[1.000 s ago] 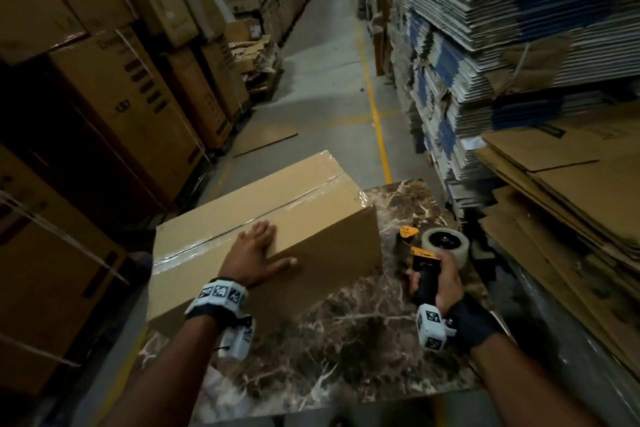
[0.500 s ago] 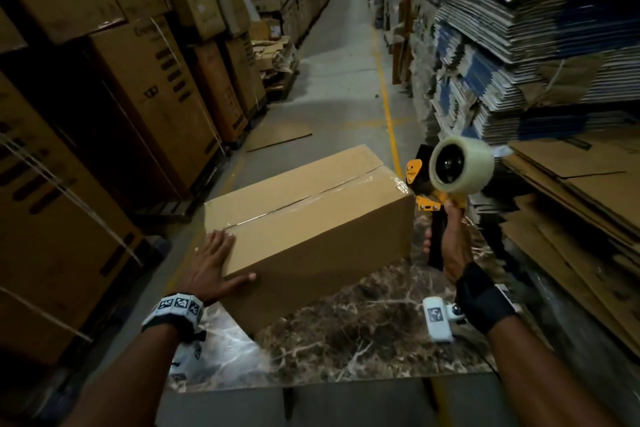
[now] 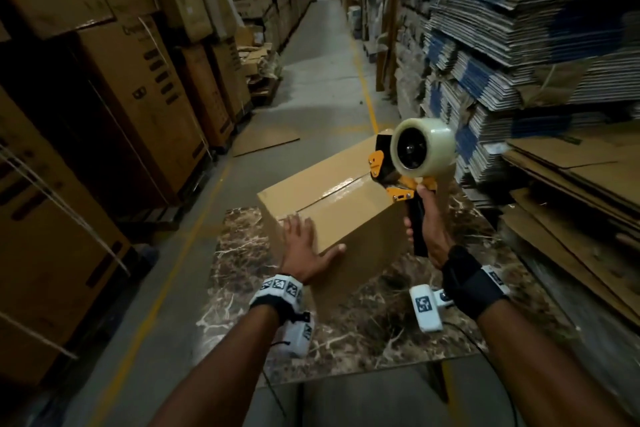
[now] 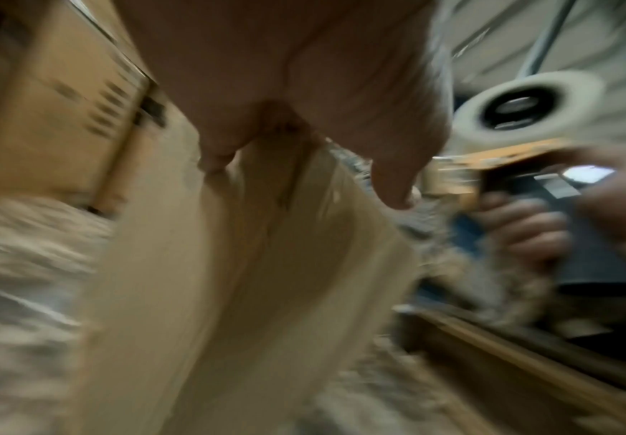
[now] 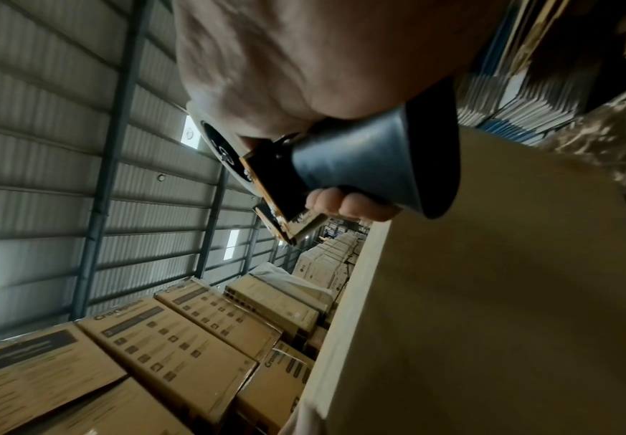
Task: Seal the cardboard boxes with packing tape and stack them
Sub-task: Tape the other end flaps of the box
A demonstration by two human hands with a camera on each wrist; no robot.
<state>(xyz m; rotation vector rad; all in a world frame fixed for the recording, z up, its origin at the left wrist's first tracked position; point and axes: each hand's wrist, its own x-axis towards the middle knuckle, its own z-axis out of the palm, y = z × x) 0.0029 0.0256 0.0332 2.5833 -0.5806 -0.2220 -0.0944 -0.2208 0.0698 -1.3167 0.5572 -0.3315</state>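
Item: one closed cardboard box (image 3: 332,208), standing on the marble-patterned worktop (image 3: 388,319), turned corner-on to the person, a glossy strip of tape already along its top centre seam. Left hand (image 3: 304,250): flat, fingers spread and straight, pressed on the near corner with the thumb down the front face; it steadies the box without gripping. Right hand (image 3: 429,229): fingers wrapped tight round the black handle of the tape dispenser (image 3: 412,163), held raised above the box's right end, clear roll uppermost, not touching the cardboard. Judged step: bringing the dispenser down for a further strip, probably over an end or edge seam. Recommended handling: keep the left palm bearing down so the box cannot skid on the smooth worktop; land the tape tab just over the edge, draw straight along the seam with steady pressure, then tilt to cut. Risk: a crooked or wrinkled strip if the box pivots on its corner.
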